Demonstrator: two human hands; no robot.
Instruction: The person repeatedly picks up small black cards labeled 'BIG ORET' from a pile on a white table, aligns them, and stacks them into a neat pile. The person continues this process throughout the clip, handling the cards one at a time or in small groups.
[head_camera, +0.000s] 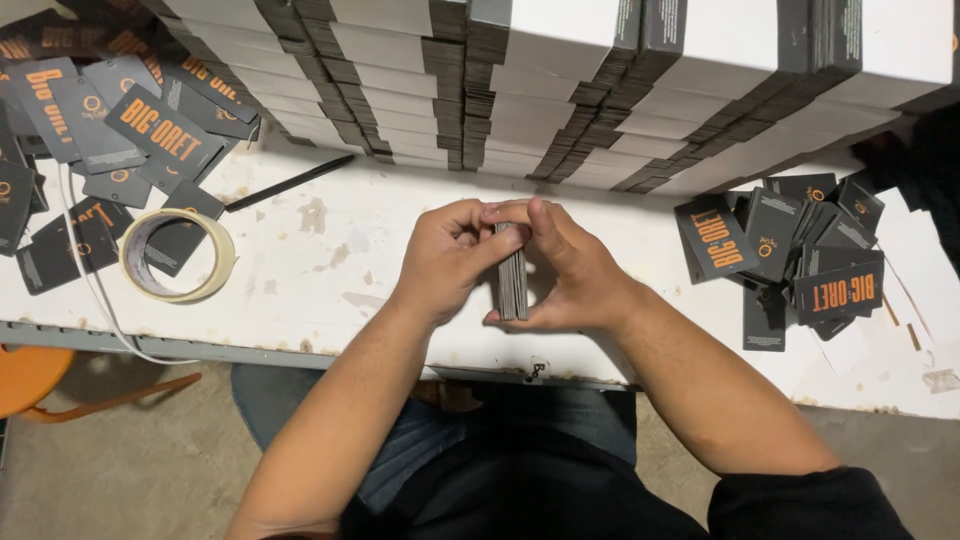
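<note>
Both my hands hold one upright stack of dark cardboard tags on edge over the white worktable. My left hand presses the stack's left face, its fingers curled over the top. From the other side my right hand cups the stack, thumb on top and fingers under its lower end. The stack's edges face me, so its printed faces are hidden.
Loose black tags with orange print lie in a pile at the right and another at the left. A roll of tape and a black pen lie at the left. Tall stacks of white-topped boxes line the back. An orange stool stands below left.
</note>
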